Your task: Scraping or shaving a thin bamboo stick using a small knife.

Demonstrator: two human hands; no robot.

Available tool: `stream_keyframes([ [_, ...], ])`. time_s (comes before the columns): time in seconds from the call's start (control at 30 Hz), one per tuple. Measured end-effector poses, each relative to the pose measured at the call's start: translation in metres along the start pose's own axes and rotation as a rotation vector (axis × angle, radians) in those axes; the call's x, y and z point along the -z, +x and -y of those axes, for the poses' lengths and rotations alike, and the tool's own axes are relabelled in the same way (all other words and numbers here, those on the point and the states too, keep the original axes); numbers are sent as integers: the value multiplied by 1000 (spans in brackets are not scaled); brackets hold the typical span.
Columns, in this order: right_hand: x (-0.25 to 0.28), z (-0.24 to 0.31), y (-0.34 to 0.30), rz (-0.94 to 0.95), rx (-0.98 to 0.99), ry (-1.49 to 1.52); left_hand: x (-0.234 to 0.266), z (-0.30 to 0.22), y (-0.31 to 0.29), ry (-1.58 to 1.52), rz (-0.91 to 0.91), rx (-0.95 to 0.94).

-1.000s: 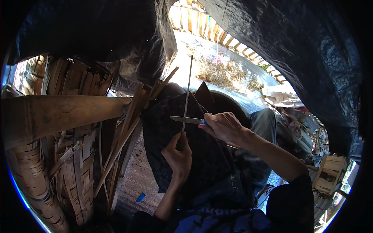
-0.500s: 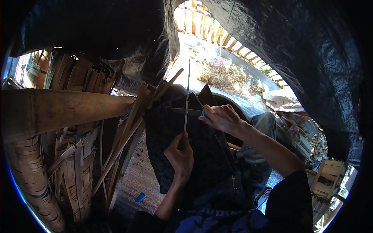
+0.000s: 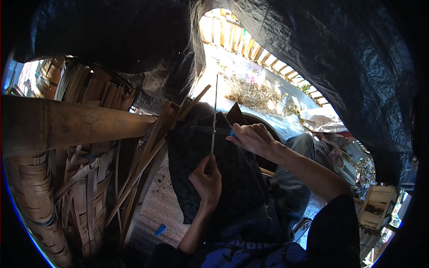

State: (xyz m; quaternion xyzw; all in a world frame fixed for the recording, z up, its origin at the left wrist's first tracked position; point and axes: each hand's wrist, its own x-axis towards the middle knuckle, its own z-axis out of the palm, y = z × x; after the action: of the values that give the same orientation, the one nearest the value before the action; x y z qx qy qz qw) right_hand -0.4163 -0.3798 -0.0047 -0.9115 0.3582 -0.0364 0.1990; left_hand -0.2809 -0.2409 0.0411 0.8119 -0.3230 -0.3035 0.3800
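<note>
My left hand pinches the lower end of a thin bamboo strip, which points away from me, nearly straight up the view. Around the blue handle of a knife, my right hand is closed, to the right of the strip. The blade is dark and hard to make out against the cloth; it seems to lie across the strip near a small pale nick. Beneath both hands a dark cloth covers my lap.
A thick bamboo pole juts in from the left. Split bamboo slats lean beside my left arm, near a woven bamboo basket. A blue scrap lies on the floor. Dark plastic sheeting hangs ahead; dry straw lies beyond.
The view has shifted slightly. The knife blade, pale and plain across the strip before, is now darker and turned. My left hand keeps its pinch on the strip.
</note>
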Motion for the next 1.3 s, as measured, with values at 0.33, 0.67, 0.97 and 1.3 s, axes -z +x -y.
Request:
stream_keyframes([
  [0.33, 38, -107, 71, -45, -410, -45, -3, 7, -9, -48, -3, -81],
  [0.67, 27, -12, 1, -151, -183, 553, 16, -2, 21, -233, 281, 260],
  [0.97, -3, 5, -8, 0, 45, 549, 27, 5, 30, -504, 418, 440],
  [1.3, -23, -82, 55, -205, -240, 296, 28, -4, 28, -452, 378, 476],
])
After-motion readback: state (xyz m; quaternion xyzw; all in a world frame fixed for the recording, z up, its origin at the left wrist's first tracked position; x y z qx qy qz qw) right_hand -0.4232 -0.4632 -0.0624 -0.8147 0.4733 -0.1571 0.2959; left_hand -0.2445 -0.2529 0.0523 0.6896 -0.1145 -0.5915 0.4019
